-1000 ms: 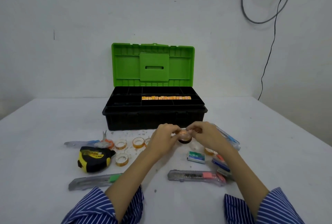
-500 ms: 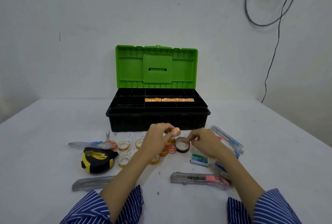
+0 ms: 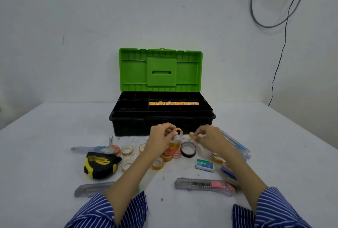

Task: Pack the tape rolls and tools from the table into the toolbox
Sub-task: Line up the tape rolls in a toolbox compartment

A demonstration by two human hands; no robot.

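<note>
The toolbox (image 3: 161, 118) is moulded plastic: a matt black body and a brighter green lid (image 3: 160, 70) with a slight sheen. The tape rolls (image 3: 126, 150) look like glossy clear film (some amber-tinted). The tape measure (image 3: 100, 165) has a dull rubbery black-and-yellow shell. The utility knife (image 3: 204, 185) is translucent plastic. The tabletop (image 3: 45, 136) is matt white, lightly speckled. The sleeves (image 3: 270, 211) are striped cloth.

White table (image 3: 54, 136), open toolbox (image 3: 161, 123), tape measure (image 3: 100, 165), utility knives (image 3: 203, 185), tape rolls (image 3: 127, 151)

Soft, even light fills the scene, with faint shadows only. The wide lens bends the edges. Detail is slightly soft throughout.
</note>
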